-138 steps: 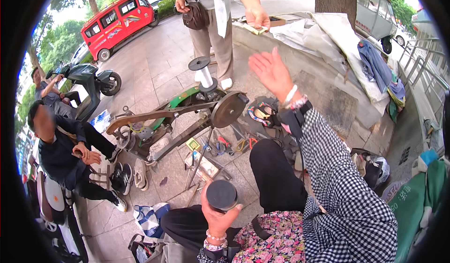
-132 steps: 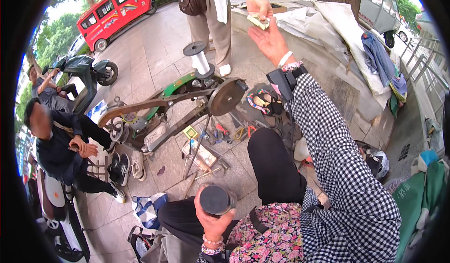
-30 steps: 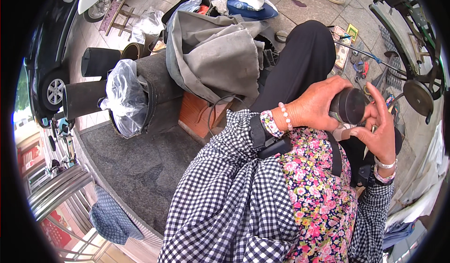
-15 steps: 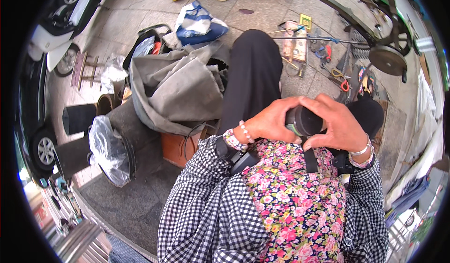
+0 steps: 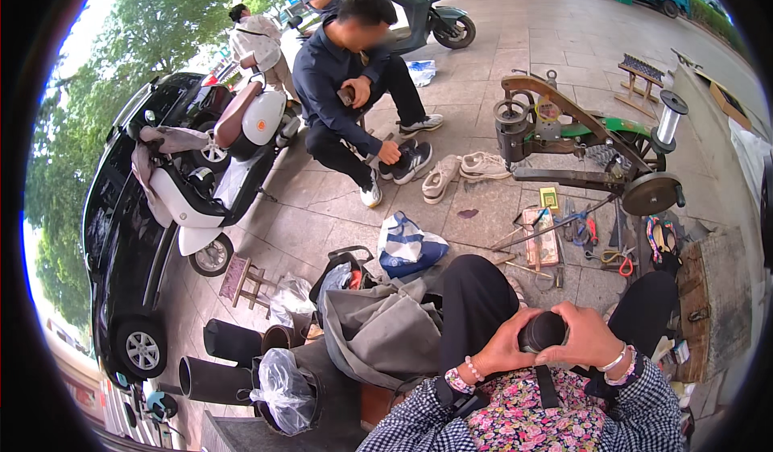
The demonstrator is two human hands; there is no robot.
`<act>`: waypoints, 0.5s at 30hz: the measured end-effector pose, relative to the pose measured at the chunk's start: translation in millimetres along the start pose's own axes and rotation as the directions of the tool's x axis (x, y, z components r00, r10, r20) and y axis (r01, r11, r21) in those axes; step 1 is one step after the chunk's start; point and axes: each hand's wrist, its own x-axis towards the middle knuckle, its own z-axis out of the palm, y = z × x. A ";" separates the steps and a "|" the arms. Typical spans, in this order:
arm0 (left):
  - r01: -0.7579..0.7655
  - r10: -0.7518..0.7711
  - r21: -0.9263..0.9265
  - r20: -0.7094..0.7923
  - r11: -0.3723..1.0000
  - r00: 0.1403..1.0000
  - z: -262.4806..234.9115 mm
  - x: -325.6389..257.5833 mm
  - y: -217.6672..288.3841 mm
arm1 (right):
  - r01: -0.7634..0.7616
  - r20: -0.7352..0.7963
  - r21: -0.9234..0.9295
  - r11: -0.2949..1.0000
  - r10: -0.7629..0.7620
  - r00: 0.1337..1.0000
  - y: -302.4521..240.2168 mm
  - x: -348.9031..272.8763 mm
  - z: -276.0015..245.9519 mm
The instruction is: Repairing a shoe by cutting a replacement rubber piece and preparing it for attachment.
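Above my lap, both hands wrap round a black rounded object (image 5: 543,333), shaped like the end of a shoe; its full form is hidden. My left hand (image 5: 504,347) closes on its left side and my right hand (image 5: 593,337) on its right side. The fingertips are partly out of sight behind it. Below the hands lies a floral apron (image 5: 515,420) with a dark strap. My black-trousered knees stand on either side.
Several hand tools (image 5: 592,231) lie ahead on the paving, near a hand-cranked sewing machine (image 5: 580,130). A grey cloth-covered bag (image 5: 386,331) is at my left. Beyond sit a blue-white bag (image 5: 407,247), sneakers (image 5: 439,180) and a seated person (image 5: 334,82) holding something dark.
The view has tilted up, bringing in the seated person, scooters and trees. Both hands still hold the black rounded object, now with its rounded end facing the view more squarely.
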 end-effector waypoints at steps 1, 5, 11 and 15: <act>0.049 -0.045 -0.127 0.036 0.991 0.998 -4.0 -0.2 0.7 | 0.032 0.036 0.188 0.982 -0.040 0.999 -0.1 -0.5 -7.4; 0.077 -0.031 -0.189 0.234 0.979 0.972 -16.4 7.2 13.8 | 0.161 0.060 0.325 0.932 -0.190 0.980 13.7 -2.2 -22.1; 0.167 -0.007 -0.306 0.462 0.938 0.887 -13.7 13.4 7.1 | 0.402 0.145 0.156 0.902 -0.424 0.894 7.0 -4.0 -35.4; 0.144 -0.021 -0.212 0.496 0.967 0.868 -14.7 16.3 -3.3 | 0.409 0.192 0.171 0.896 -0.437 0.878 13.2 3.6 -33.4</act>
